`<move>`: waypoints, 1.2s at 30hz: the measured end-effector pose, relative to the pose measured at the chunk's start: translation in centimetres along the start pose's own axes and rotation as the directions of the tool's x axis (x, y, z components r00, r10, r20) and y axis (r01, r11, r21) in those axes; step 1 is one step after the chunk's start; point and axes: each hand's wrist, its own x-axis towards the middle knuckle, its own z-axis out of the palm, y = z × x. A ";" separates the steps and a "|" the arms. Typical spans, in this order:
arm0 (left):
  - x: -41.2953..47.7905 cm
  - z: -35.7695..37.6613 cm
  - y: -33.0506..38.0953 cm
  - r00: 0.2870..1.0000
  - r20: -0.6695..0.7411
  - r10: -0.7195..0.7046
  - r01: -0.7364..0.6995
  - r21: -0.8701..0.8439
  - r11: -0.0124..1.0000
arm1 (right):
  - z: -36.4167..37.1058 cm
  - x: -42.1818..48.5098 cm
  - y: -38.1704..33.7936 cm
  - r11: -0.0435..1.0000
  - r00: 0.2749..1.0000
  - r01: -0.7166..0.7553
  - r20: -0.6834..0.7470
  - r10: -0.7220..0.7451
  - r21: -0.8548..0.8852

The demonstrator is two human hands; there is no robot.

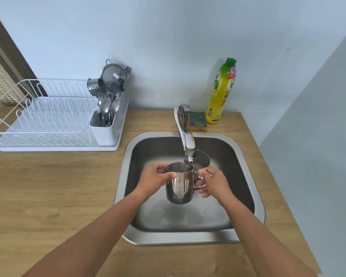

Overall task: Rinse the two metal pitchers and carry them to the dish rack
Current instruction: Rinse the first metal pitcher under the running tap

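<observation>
A shiny metal pitcher (179, 184) hangs upright over the steel sink (246, 156), right under the faucet spout (189, 156). My left hand (155, 179) grips its left side and rim. My right hand (213, 182) holds its handle. A second metal pitcher (202, 159) stands in the sink behind it, partly hidden by the faucet and the first pitcher. The white dish rack (54, 120) sits on the counter to the left.
A white cutlery holder (106, 124) with spoons, forks and a strainer stands at the rack's right end. A green sponge (198, 119) and a yellow dish soap bottle (221, 92) sit behind the sink. Wooden counter (58, 186) lies between sink and rack.
</observation>
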 end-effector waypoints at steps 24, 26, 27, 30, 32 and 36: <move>0.8 -0.2 -0.6 0.939 0.108 -0.327 0.333 -0.040 0.942 | 0.6 0.4 -0.6 0.916 0.996 -0.049 0.051 0.075 -0.399; 0.7 -0.1 -0.4 0.933 0.107 -0.345 0.350 -0.031 0.936 | 0.6 0.6 -0.7 0.908 0.995 -0.062 0.048 0.090 -0.414; 0.7 0.0 -0.4 0.931 0.102 -0.350 0.354 -0.026 0.935 | 0.7 0.7 -0.8 0.909 0.994 -0.069 0.044 0.095 -0.411; 0.9 0.0 -0.4 0.929 0.075 -0.363 0.366 -0.020 0.930 | 0.7 0.9 -1.2 0.920 0.992 -0.095 0.036 0.118 -0.381; 0.9 0.1 -0.2 0.926 0.073 -0.371 0.373 -0.009 0.928 | 0.7 1.1 -1.4 0.923 0.989 -0.121 0.032 0.143 -0.366; 0.9 0.0 0.0 0.924 0.087 -0.371 0.373 0.001 0.928 | 0.7 1.0 -1.6 0.926 0.987 -0.135 0.032 0.156 -0.353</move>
